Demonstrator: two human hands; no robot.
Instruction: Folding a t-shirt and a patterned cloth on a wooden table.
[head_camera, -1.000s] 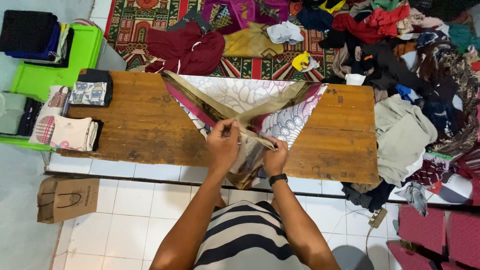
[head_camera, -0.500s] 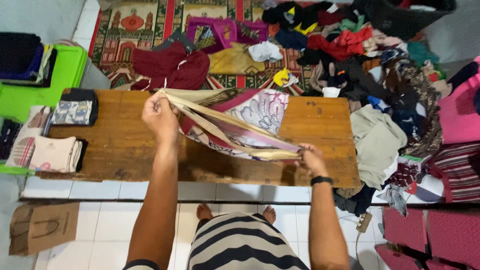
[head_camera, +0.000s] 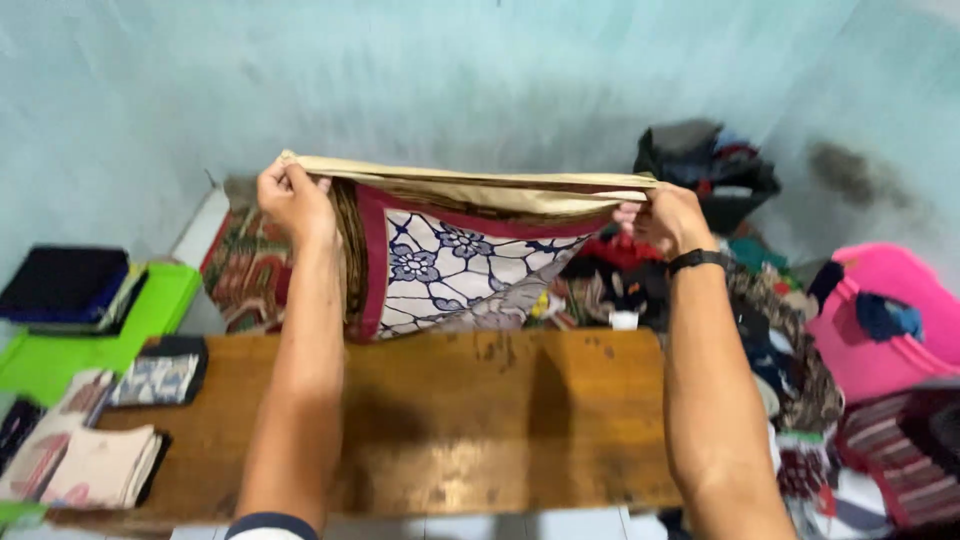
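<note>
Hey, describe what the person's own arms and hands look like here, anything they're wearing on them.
Both forearms are bare from the lower frame edge up to the hands. The left hand wears no ring or band that the head view shows. The right hand has a black wristband, perhaps a watch, strapped snugly at the wrist. A dark collar or sleeve edge with a pale garment under it shows at the bottom.

Wooden table (head_camera: 480, 430), worn brown top, as landmark. Behind it: pale blue-green wall (head_camera: 450, 80) with a dark smudge at right; patterned red rug (head_camera: 245, 275) on the floor. Left of it: green plastic stool (head_camera: 60, 350). Right of it: pink basket (head_camera: 890, 320).
</note>
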